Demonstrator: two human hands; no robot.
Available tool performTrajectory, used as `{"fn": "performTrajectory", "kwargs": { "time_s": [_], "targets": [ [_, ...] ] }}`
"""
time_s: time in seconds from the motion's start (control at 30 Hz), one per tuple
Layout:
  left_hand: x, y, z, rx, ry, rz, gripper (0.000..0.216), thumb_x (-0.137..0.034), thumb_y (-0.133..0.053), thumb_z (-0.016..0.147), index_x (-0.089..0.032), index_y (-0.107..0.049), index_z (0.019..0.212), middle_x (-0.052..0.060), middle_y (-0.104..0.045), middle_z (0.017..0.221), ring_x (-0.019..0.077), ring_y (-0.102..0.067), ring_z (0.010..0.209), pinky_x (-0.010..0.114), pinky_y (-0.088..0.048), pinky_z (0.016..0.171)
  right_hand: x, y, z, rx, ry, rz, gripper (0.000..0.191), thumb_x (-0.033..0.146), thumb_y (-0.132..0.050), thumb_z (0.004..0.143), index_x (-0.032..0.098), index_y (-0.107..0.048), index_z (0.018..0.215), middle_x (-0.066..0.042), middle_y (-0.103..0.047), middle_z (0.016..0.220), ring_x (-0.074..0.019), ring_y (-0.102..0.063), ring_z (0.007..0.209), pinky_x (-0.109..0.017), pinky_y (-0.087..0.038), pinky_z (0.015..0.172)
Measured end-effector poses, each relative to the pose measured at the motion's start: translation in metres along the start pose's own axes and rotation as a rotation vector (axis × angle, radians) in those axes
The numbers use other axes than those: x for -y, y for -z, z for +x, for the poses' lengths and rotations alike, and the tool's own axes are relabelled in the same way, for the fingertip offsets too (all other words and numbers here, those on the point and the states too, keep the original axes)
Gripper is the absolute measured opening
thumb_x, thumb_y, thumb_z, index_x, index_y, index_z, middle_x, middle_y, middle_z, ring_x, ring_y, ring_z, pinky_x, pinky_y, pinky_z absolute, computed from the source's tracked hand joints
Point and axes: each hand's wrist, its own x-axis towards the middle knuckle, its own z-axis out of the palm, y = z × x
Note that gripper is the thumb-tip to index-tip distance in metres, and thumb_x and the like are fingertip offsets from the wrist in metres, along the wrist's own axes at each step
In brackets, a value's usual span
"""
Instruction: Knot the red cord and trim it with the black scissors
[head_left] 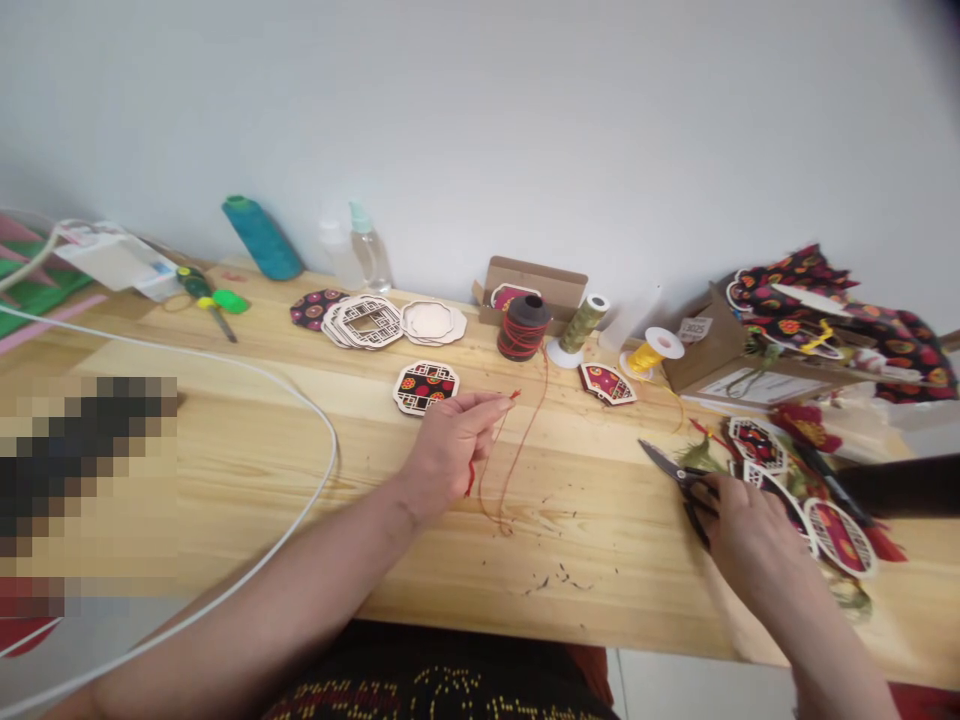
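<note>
Between the thumb and fingertips of my left hand (466, 435) is a red cord (470, 478); one end pokes out past the fingertips and another part hangs below the hand. A thin red thread (513, 460) runs down from near there in a loop on the table and up toward the dark spool wound with red thread (523, 328). My right hand (754, 525) is closed at the handles of black scissors (675, 470), whose blades point up and left. An octagonal patterned ornament (426, 388) lies just beyond my left hand.
At the right are several framed ornaments (841, 537) and a cardboard box (750, 350) with patterned cloth. Along the wall stand a green spool (583, 325), a yellow spool (651, 350), a spray bottle (369, 250) and a teal thread cone (262, 240). A white cable (330, 430) crosses the left.
</note>
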Motion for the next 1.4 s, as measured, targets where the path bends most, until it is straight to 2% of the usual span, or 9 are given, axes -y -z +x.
{"fn": "performTrajectory", "kwargs": {
  "time_s": [0.2,0.3,0.37,0.47,0.53,0.63,0.97,1.23,1.4],
  "targets": [
    [0.0,-0.001,-0.002,-0.015,-0.058,0.056,0.02,-0.025,-0.08,0.053,-0.012,-0.068,0.063,-0.009,-0.039,0.041,0.0,-0.024,0.035,0.016,-0.013,0.035,0.007,0.033,-0.001,-0.191,-0.131,0.089,0.028,0.024,-0.044,0.081,0.012,-0.057,0.103,-0.018,-0.064,0.094,-0.0303,-0.062,0.082,-0.039,-0.049,0.064],
    [0.0,-0.001,-0.003,-0.028,-0.105,0.106,0.018,-0.025,-0.079,0.055,-0.013,-0.069,0.064,-0.008,-0.041,0.041,0.0006,-0.027,0.035,0.017,-0.015,0.036,0.023,0.051,0.008,-0.274,-0.022,0.292,0.029,0.037,-0.049,0.083,0.015,-0.056,0.101,-0.013,-0.064,0.092,-0.0254,-0.062,0.079,-0.034,-0.049,0.064],
    [0.001,-0.001,-0.003,-0.025,-0.122,0.122,0.016,-0.025,-0.078,0.057,-0.013,-0.069,0.064,-0.008,-0.042,0.041,0.0009,-0.027,0.035,0.017,-0.016,0.036,0.038,0.061,0.017,-0.221,0.108,0.439,0.03,0.038,-0.052,0.082,0.016,-0.055,0.101,-0.012,-0.063,0.093,-0.0219,-0.062,0.077,-0.031,-0.05,0.064],
    [0.001,-0.001,-0.003,-0.034,-0.137,0.141,0.014,-0.024,-0.077,0.058,-0.014,-0.07,0.064,-0.008,-0.043,0.041,0.0011,-0.027,0.035,0.018,-0.017,0.036,0.064,0.072,0.034,-0.034,0.231,0.575,0.036,0.042,-0.06,0.076,0.016,-0.055,0.1,-0.012,-0.061,0.099,-0.0237,-0.06,0.086,-0.033,-0.05,0.07],
    [0.0,-0.001,-0.004,-0.045,-0.159,0.173,0.014,-0.024,-0.076,0.059,-0.014,-0.071,0.066,-0.007,-0.045,0.042,0.0011,-0.027,0.035,0.018,-0.017,0.036,0.08,0.077,0.044,0.087,0.251,0.589,0.036,0.043,-0.062,0.074,0.017,-0.057,0.099,-0.011,-0.062,0.098,-0.0244,-0.06,0.088,-0.033,-0.049,0.07],
    [-0.001,-0.002,-0.007,-0.053,-0.225,0.239,0.012,-0.024,-0.075,0.061,-0.014,-0.072,0.067,-0.006,-0.051,0.046,0.0013,-0.029,0.037,0.018,-0.02,0.036,0.098,0.081,0.055,0.17,0.261,0.539,0.037,0.046,-0.062,0.075,0.019,-0.061,0.1,-0.009,-0.063,0.097,-0.0248,-0.061,0.088,-0.033,-0.047,0.07],
    [0.001,-0.001,-0.013,0.007,-0.391,0.437,0.013,-0.028,-0.07,0.07,-0.016,-0.074,0.074,0.001,-0.07,0.065,0.0118,-0.061,0.059,0.022,-0.048,0.057,0.123,0.087,0.064,0.24,0.287,0.37,0.03,0.043,-0.058,0.075,0.016,-0.065,0.087,-0.01,-0.067,0.085,-0.0222,-0.061,0.075,-0.03,-0.036,0.062],
    [0.003,0.001,-0.014,0.024,-0.429,0.476,0.013,-0.029,-0.07,0.072,-0.018,-0.075,0.077,0.0,-0.069,0.066,0.0096,-0.058,0.058,0.02,-0.047,0.056,0.135,0.088,0.065,0.249,0.292,0.327,0.031,0.044,-0.055,0.077,0.015,-0.065,0.074,-0.01,-0.069,0.077,-0.0193,-0.06,0.065,-0.029,-0.028,0.056],
    [0.002,0.001,-0.013,-0.007,-0.405,0.429,0.012,-0.027,-0.071,0.069,-0.017,-0.075,0.074,-0.003,-0.06,0.053,0.0059,-0.044,0.045,0.019,-0.037,0.044,0.135,0.082,0.061,0.282,0.285,0.287,0.028,0.041,-0.057,0.078,0.017,-0.066,0.068,-0.009,-0.07,0.069,-0.0174,-0.06,0.057,-0.028,-0.022,0.051]
  ]
}}
